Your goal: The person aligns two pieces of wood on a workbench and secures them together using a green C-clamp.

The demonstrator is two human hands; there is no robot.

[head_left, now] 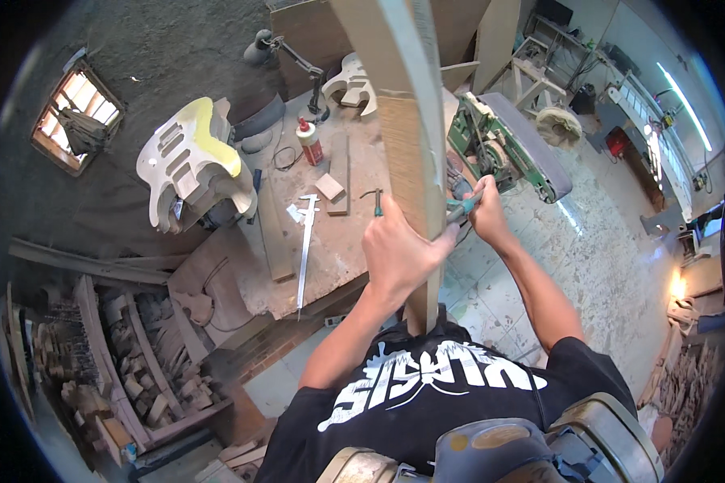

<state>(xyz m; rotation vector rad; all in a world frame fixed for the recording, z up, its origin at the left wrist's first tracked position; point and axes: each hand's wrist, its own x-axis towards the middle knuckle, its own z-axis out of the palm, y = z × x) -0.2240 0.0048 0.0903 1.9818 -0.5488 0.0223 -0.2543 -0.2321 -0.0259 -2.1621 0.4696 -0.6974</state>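
My left hand (396, 251) is closed around a long wooden plank (409, 161), held upright against my torso and running out of the top of the view; my right hand (485, 211) grips a teal-handled tool (465, 206) against the plank's right edge. The plank hides part of the workbench (330, 241), which carries a metal ruler (306, 245), a glue bottle (309, 142) and a guitar body (189, 157). A belt sander (511, 145) stands to the right. The tool's tip is hard to make out.
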